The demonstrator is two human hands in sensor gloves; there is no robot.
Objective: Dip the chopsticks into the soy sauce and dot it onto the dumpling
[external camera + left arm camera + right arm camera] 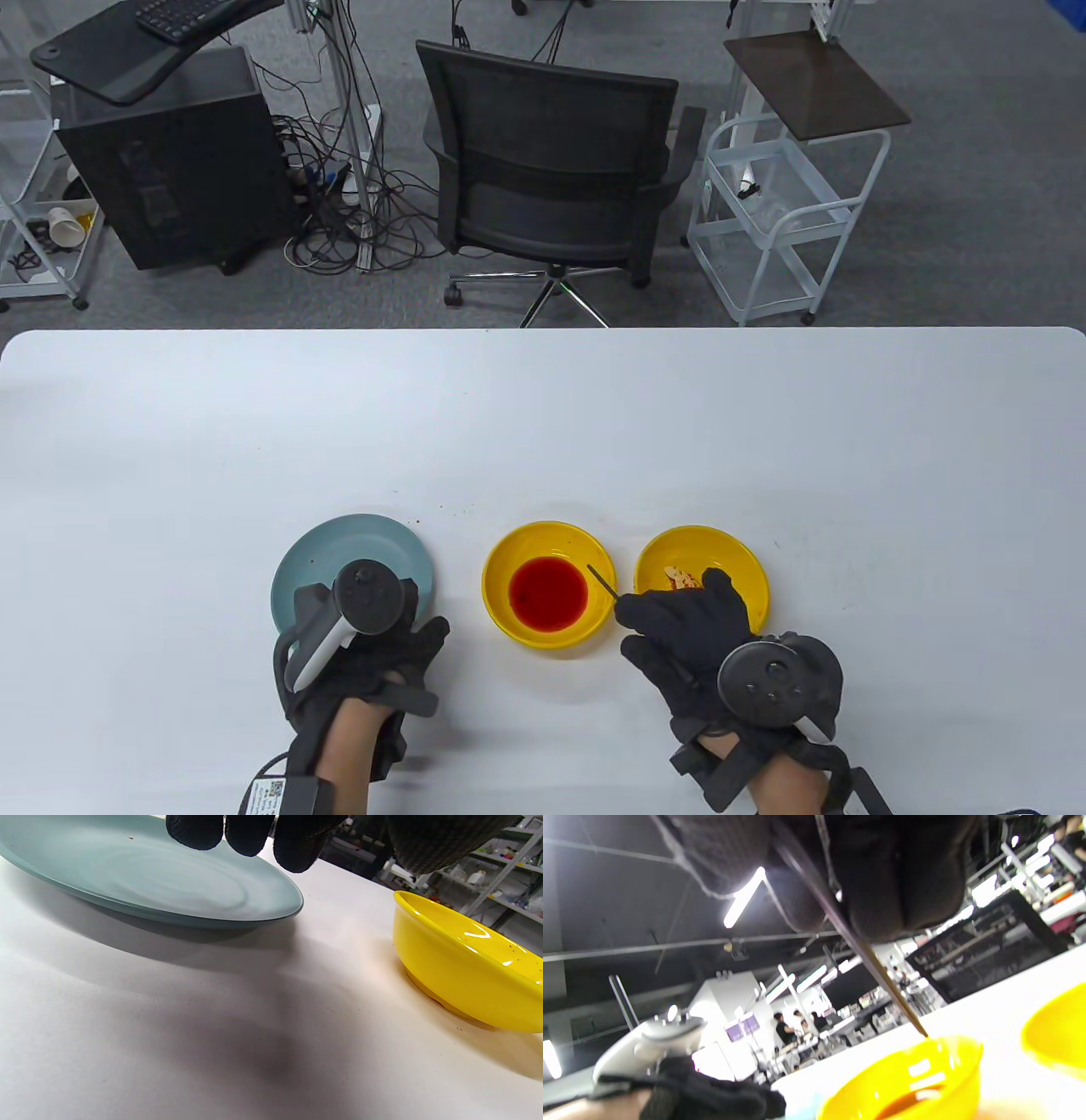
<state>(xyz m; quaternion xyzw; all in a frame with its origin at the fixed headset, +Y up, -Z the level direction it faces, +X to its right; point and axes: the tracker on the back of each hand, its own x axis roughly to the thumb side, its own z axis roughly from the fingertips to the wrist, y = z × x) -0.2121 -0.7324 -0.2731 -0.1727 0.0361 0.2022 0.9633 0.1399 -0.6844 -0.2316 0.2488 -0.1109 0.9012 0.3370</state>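
While the left hand (361,645) rests idle at lower left, its fingers loosely curled, the right hand (696,632) pinches thin, stiff, likely light chopsticks (602,582) mid-shaft over the soy sauce bowl (547,584).

A lab — office chair (551,161), computer tower (170,161), tangled cables (339,204), wire cart (785,221).

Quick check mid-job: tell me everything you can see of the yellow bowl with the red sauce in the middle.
The round glossy yellow plastic-looking sauce bowl sits upright on the white table, between a pale blue-green plate and a second yellow bowl. It holds a shallow red pool at its centre. Small specks dot its inner wall. The thin dark chopsticks held by the right hand hover above its right side; no contact is visible.
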